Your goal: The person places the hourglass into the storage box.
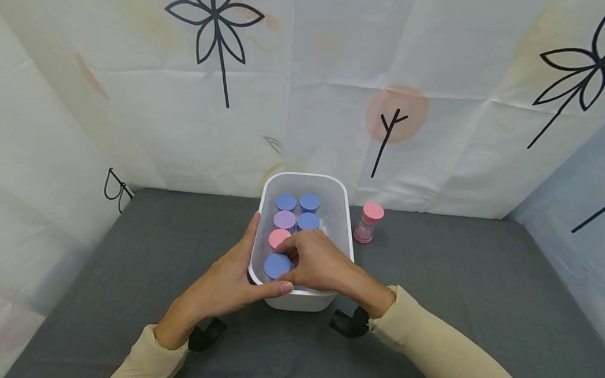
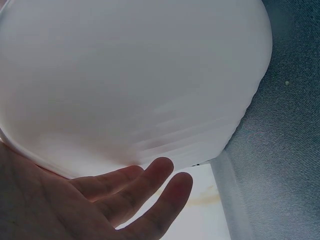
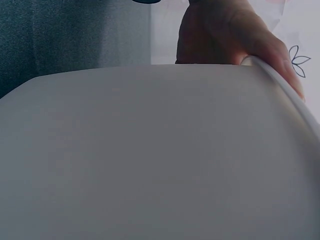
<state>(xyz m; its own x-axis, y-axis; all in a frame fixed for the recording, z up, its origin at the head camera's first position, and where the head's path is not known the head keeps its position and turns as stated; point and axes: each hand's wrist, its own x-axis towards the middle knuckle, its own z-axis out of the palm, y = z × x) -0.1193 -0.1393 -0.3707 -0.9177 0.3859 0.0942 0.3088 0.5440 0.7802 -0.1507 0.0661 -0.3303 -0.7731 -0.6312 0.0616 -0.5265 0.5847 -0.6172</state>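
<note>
A white plastic bin [image 1: 301, 300] holds several upright sand timers with round caps: blue [image 1: 309, 203], purple [image 1: 284, 220] and pink [image 1: 279, 238]. My right hand [image 1: 319, 262] reaches into its near end, thumb and curled index finger at the sides of a blue sand timer [image 1: 277, 266]. The rest of that timer is hidden. At the near left corner, my left hand [image 1: 229, 280] steadies the bin, its thumb lying along the front rim and its extended fingers against the left wall. In the left wrist view, those fingers [image 2: 135, 195] rest loosely along the bin's outside.
Just right of the bin, a pink sand timer [image 1: 368, 222] stands on the dark grey cloth [image 1: 458, 279]. A pale printed curtain [image 1: 311, 126] hangs behind and along both sides of the table.
</note>
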